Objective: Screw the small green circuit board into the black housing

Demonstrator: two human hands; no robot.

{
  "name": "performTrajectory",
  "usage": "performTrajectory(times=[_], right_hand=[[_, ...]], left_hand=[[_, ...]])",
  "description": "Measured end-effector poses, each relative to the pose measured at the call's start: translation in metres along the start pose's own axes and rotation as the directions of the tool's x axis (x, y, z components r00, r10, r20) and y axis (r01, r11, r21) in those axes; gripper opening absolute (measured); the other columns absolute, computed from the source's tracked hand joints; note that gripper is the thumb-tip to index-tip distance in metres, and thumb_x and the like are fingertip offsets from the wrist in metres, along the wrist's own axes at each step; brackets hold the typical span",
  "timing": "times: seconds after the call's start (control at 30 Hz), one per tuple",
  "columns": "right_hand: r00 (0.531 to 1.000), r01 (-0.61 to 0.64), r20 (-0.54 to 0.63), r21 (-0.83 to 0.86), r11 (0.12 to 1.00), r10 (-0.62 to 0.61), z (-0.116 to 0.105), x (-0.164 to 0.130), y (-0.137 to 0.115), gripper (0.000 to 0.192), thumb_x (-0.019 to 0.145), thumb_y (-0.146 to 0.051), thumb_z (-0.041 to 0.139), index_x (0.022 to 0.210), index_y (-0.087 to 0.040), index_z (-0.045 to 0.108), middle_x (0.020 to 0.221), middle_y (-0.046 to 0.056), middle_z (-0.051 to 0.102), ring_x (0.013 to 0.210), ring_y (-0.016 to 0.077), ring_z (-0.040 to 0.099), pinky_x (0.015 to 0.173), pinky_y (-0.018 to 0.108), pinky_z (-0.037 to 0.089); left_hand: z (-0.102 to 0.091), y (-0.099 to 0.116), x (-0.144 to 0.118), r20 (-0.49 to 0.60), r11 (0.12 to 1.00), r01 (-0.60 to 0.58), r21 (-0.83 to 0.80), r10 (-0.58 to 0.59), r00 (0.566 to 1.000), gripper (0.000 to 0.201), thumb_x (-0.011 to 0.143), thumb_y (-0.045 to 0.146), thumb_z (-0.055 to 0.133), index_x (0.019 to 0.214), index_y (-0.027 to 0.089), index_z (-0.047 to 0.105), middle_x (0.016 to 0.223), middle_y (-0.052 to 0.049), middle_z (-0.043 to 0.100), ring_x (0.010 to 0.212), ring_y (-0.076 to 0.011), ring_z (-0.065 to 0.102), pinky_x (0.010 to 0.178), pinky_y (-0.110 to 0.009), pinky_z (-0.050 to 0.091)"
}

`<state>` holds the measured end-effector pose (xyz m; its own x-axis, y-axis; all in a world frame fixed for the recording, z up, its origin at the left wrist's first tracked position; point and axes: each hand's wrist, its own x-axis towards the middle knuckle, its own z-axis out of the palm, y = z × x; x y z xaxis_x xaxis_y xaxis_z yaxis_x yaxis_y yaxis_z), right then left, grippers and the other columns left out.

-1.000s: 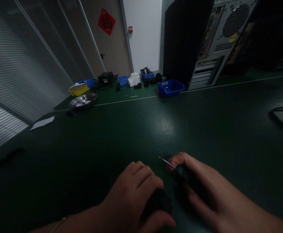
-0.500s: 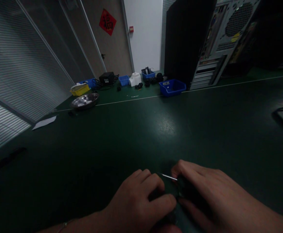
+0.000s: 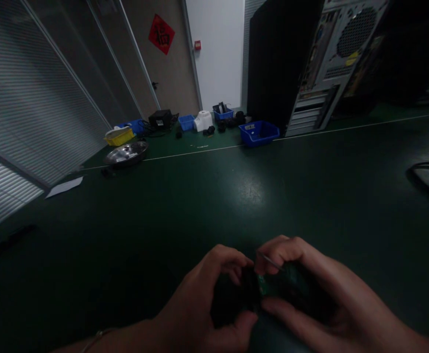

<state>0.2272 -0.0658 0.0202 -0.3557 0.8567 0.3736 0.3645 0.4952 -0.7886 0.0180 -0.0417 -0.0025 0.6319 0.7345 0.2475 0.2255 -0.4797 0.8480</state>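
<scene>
My left hand curls its fingers and thumb around a small black part, low in the middle of the view. Against its right side is a bit of green circuit board. The fingertips and thumb of my right hand pinch at this board edge. A thin metal shaft crosses the right fingers; it looks like a screwdriver whose dark handle lies in the right palm. Shadow hides most of the handle and the black part's details.
Across the green table stand a blue bin, a metal dish, a yellow tray and a white device. A computer tower rises behind. A black cable lies right; a dark tool-like item lies left.
My left fingers have opened out from over the black part and now hold it by its edges. The right fingers have moved in to the board, and the metal shaft has tilted and shifted right.
</scene>
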Motion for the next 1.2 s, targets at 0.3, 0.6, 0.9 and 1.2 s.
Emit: performTrajectory(times=[0.3,0.6,0.9,1.2], right_hand=[[0.999,-0.030,0.045,0.014,0.999,0.029,0.004,-0.002,-0.001,0.034,0.072,-0.003,0.064,0.096,-0.025,0.053,0.089,-0.001,0.069,0.082,0.0140,0.068,0.069,0.018,0.057],[0.999,0.008,0.045,0.011,1.000,-0.009,0.001,0.000,-0.004,0.036,0.071,-0.002,0.065,0.096,-0.025,0.053,0.088,-0.002,0.068,0.080,0.0126,0.067,0.070,0.018,0.056],[0.997,0.049,0.067,-0.068,0.996,-0.044,0.000,0.001,-0.003,0.038,0.072,0.001,0.061,0.098,-0.026,0.052,0.091,-0.003,0.067,0.081,0.0103,0.066,0.071,0.016,0.054],[0.996,0.021,0.087,-0.014,1.000,-0.020,-0.001,0.003,-0.007,0.027,0.077,-0.003,0.059,0.095,-0.023,0.053,0.093,0.002,0.064,0.083,0.0127,0.065,0.069,0.019,0.054]], left_hand=[[0.001,0.006,-0.001,-0.037,0.999,-0.007,-0.040,0.006,0.999,0.055,0.066,0.003,0.065,0.113,0.023,0.044,0.100,-0.004,0.057,0.088,-0.0159,0.060,0.079,-0.027,0.052],[0.006,0.006,-0.005,0.047,0.965,0.045,-0.257,-0.035,0.998,0.061,0.073,0.001,0.064,0.121,0.027,0.038,0.105,-0.004,0.054,0.086,-0.0155,0.067,0.076,-0.025,0.059],[0.005,0.003,-0.005,0.020,0.983,0.019,-0.181,-0.016,1.000,0.066,0.071,-0.002,0.061,0.122,0.031,0.036,0.104,-0.002,0.052,0.082,-0.0134,0.066,0.072,-0.024,0.059],[0.000,0.014,0.000,0.096,0.912,0.198,-0.359,-0.175,0.980,0.048,0.082,0.010,0.058,0.124,0.022,0.037,0.095,-0.005,0.061,0.088,-0.0156,0.063,0.079,-0.029,0.053]])
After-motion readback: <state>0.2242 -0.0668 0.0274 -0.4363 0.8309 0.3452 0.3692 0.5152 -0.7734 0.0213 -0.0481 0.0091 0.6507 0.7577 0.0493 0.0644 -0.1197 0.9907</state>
